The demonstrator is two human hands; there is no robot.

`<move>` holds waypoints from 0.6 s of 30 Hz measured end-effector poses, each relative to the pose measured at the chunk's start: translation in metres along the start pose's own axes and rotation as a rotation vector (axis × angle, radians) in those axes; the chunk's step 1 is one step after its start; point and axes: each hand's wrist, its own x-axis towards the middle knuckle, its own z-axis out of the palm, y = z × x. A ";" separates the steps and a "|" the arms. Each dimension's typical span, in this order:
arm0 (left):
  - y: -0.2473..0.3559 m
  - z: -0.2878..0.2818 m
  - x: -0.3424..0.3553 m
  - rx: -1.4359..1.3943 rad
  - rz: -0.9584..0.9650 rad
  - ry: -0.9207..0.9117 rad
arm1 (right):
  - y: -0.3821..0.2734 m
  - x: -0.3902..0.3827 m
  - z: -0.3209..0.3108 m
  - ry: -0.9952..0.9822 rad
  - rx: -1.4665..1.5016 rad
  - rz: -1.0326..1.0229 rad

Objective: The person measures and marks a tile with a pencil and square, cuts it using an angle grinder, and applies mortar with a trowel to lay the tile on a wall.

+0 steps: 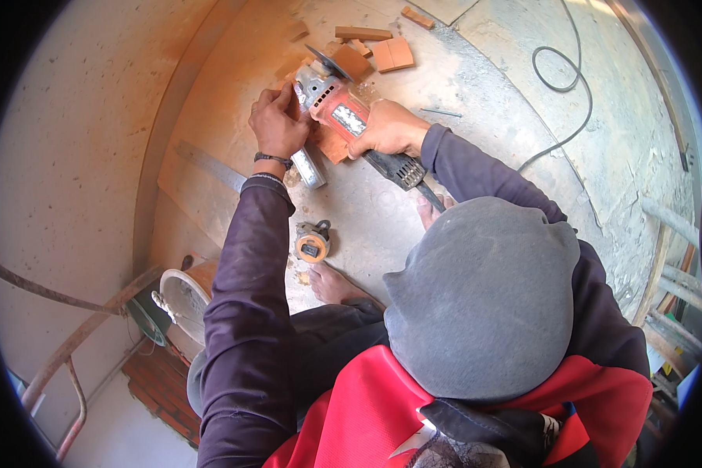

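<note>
The right hand (388,129) is closed around the body of a red angle grinder (343,109), whose disc (325,62) points away from the person. The left hand (277,121) presses down, fingers curled, on an orange tile piece (334,144) lying under the grinder, just beside the tool's head. More orange tile offcuts (391,54) lie beyond both hands on the dusty floor (483,86). A tape measure (313,243) sits behind the left hand, near a bare foot (331,282). The grinder's black cable (565,86) loops well off to the right hand's side.
</note>
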 end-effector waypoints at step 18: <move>-0.003 -0.009 -0.002 0.022 -0.026 -0.066 | 0.002 -0.013 0.000 0.030 0.004 -0.035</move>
